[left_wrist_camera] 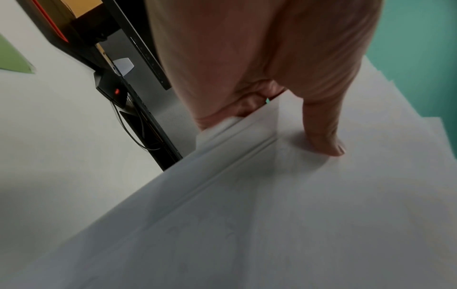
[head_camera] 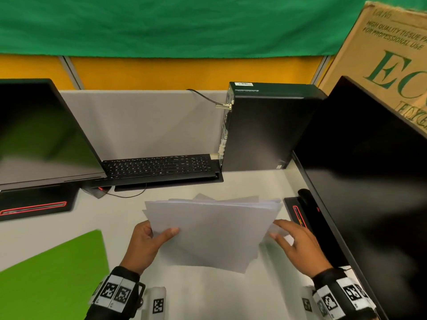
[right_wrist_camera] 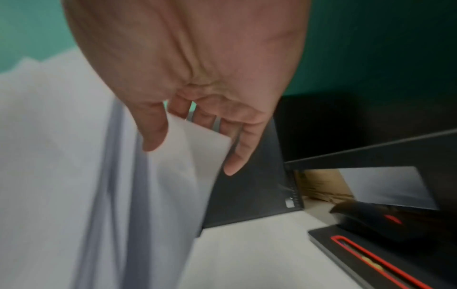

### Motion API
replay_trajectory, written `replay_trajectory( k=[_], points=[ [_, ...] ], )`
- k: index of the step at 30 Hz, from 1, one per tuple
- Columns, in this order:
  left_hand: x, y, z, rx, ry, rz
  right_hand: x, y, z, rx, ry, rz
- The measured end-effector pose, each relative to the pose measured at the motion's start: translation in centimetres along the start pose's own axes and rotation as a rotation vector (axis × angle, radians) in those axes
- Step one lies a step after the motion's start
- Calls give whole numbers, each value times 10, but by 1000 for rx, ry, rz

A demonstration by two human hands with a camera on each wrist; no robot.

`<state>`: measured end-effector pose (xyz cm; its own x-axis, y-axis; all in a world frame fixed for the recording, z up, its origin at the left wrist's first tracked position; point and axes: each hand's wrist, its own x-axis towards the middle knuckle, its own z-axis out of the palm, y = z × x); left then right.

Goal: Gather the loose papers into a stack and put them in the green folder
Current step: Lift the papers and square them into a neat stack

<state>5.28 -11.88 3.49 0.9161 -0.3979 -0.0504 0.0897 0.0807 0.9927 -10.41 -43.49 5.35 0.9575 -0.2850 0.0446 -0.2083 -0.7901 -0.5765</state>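
A: Status?
B: Your left hand [head_camera: 147, 241] pinches the papers [head_camera: 208, 232], held up at centre; right hand [head_camera: 298, 245] only brushes them, fingers slack. Green folder [head_camera: 53, 273] — near left.
A: Risk?
B: Uneven sheets could slip from that single pinch.

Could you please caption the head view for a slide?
Left hand grips an uneven sheaf of papers, right hand at its edge; green folder lies left.

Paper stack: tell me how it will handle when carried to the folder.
Likely floppy: the papers bow between the left hand and right hand. Probably slippery: sheet edges are fanned unevenly, so sheets may slide apart. Seemingly light, since one thumb pinch holds that side.
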Motion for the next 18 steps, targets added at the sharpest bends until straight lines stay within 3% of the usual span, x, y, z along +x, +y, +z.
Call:
replay_trajectory(
  k=[3, 6, 12, 18],
  points=[
    [0, -1, 0, -14, -1, -4, 8, -8, -7, -9, 37, -125],
    [0, -3, 0, -42, 7, -9, 9, -8, -12, 100, 173, -124],
    [-1, -6, 3, -50, 14, -1, -6, 6, -23, 242, 224, 39],
    [-1, -5, 4, -93, 7, 4, -26, 26, -45, 527, 316, 198]
  ],
)
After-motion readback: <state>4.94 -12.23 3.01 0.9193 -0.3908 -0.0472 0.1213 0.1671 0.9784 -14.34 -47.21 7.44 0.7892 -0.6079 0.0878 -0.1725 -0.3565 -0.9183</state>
